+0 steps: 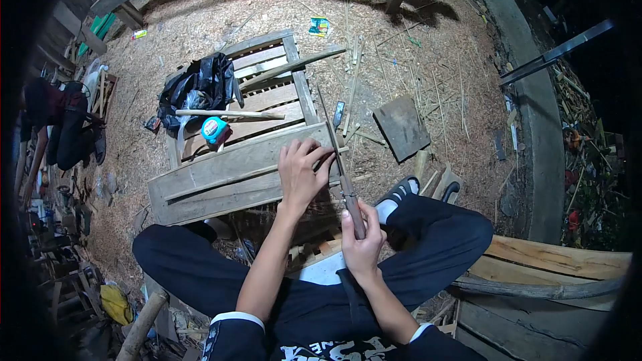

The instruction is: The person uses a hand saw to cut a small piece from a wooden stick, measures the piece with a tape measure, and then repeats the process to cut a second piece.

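Note:
In the head view, my right hand (363, 244) is wrapped round the wooden handle of a long, narrow hand saw (340, 160). Its blade points away from me, across the right end of a wide board; its teeth are too small to make out. My left hand (302, 172) presses on the board with bent fingers, holding a thin wooden strip (221, 182) against it. The strip's short end shows just right of the blade. Beneath lies the grey wooden board (194, 175), resting on a slatted wooden frame (306, 97).
On the frame are a black plastic bag (204, 80), a turquoise tape measure (214, 130) and loose sticks (231, 114). A square wood plate (402, 128) lies on the shavings-covered ground at right. Planks (555, 257) stand near my right knee. Another person (70, 127) crouches at far left.

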Demonstrator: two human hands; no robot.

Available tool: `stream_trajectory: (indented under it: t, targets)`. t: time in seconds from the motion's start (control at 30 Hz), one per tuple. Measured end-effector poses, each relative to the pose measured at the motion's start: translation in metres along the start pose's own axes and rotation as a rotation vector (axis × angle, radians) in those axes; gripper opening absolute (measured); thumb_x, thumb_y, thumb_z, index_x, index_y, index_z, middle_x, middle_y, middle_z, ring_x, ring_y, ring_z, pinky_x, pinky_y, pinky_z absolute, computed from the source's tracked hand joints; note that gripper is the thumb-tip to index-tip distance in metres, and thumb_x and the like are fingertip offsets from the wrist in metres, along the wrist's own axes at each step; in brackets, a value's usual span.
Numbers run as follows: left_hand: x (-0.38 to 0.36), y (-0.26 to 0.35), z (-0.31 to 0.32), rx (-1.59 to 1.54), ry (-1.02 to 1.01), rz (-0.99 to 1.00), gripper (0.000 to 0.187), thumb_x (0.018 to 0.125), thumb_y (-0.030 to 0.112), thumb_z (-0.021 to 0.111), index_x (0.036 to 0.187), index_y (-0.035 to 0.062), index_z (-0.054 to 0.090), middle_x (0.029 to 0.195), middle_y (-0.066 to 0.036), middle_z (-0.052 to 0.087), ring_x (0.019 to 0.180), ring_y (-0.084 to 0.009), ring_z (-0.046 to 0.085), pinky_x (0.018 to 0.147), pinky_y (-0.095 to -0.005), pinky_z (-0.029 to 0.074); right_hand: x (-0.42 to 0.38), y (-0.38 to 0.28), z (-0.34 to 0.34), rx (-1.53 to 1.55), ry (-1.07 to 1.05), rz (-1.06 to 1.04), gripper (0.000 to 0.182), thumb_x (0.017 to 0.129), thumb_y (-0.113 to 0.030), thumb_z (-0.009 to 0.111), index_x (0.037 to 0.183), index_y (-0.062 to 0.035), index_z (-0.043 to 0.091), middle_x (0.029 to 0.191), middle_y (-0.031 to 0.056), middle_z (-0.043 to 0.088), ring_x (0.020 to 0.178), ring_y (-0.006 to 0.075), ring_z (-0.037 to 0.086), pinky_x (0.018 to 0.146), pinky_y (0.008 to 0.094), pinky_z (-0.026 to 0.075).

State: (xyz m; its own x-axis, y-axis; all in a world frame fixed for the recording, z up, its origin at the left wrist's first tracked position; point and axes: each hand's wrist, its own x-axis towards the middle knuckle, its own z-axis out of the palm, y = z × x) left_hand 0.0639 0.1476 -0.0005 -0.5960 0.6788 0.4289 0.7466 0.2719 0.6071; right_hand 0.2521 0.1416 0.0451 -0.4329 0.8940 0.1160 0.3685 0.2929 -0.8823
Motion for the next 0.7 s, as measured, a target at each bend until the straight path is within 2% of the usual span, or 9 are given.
stream_trajectory:
  t: [0.03,0.13,0.27,0.4,0.53,0.6,0.7]
  targets:
    - [0.000,0.001,-0.002,-0.002,0.016,0.012,0.012,0.082,0.021,0.085,0.092,0.0149,0.082,0.093,-0.002,0.069,0.090,-0.0248,0.061,0.078,-0.0402,0.042,-0.001,-0.003,-0.003,0.047,-0.042,0.096,0.035,0.099,-0.017,0.074,0.126,0.0031,0.064,0.097,0.0230,0.076,0.085,0.0313,0.079,0.072,0.0400,0.060]
    - [0.000,0.001,-0.003,0.013,0.024,0.033,0.011,0.082,0.021,0.085,0.091,0.0145,0.082,0.093,-0.001,0.069,0.090,-0.0244,0.061,0.078,-0.0397,0.042,0.000,-0.003,-0.006,0.037,-0.042,0.126,0.034,0.099,-0.016,0.074,0.126,0.0030,0.064,0.096,0.0220,0.076,0.083,0.0295,0.078,0.071,0.0391,0.059]
    - [0.001,0.001,-0.001,0.007,0.018,0.018,0.011,0.082,0.021,0.085,0.090,0.0138,0.082,0.093,-0.002,0.069,0.090,-0.0248,0.061,0.078,-0.0402,0.042,0.001,0.007,0.001,0.002,0.002,0.004,0.034,0.099,-0.017,0.073,0.126,0.0032,0.064,0.094,0.0196,0.076,0.081,0.0254,0.078,0.069,0.0374,0.059]
    - [0.000,0.000,-0.001,0.024,0.025,0.030,0.010,0.082,0.020,0.085,0.089,0.0136,0.081,0.093,-0.002,0.069,0.090,-0.0249,0.061,0.078,-0.0401,0.042,-0.009,0.005,-0.005,0.052,-0.005,0.074,0.034,0.100,-0.017,0.074,0.125,0.0036,0.064,0.094,0.0191,0.076,0.084,0.0250,0.078,0.071,0.0370,0.059]
    - [-0.001,-0.001,0.001,0.002,0.031,0.028,0.012,0.082,0.021,0.085,0.090,0.0137,0.081,0.091,-0.001,0.068,0.090,-0.0249,0.061,0.077,-0.0406,0.042,-0.002,-0.003,-0.008,0.084,-0.059,0.220,0.034,0.099,-0.015,0.074,0.125,0.0046,0.064,0.107,0.0220,0.075,0.093,0.0260,0.077,0.075,0.0365,0.060]
    - [-0.001,0.000,0.000,0.002,0.022,0.035,0.012,0.082,0.021,0.085,0.090,0.0136,0.081,0.091,-0.001,0.068,0.089,-0.0250,0.061,0.077,-0.0406,0.042,-0.003,0.007,-0.001,0.027,0.020,-0.025,0.030,0.100,-0.010,0.072,0.124,0.0046,0.063,0.086,0.0103,0.074,0.073,0.0099,0.069,0.063,0.0275,0.054]
    - [0.001,-0.002,-0.003,0.001,0.029,0.029,0.011,0.083,0.021,0.085,0.089,0.0131,0.080,0.091,-0.002,0.068,0.089,-0.0252,0.061,0.078,-0.0409,0.043,-0.016,0.015,-0.010,0.073,0.013,0.027,0.031,0.100,-0.012,0.073,0.124,0.0049,0.063,0.084,0.0083,0.074,0.069,0.0079,0.066,0.060,0.0270,0.052]
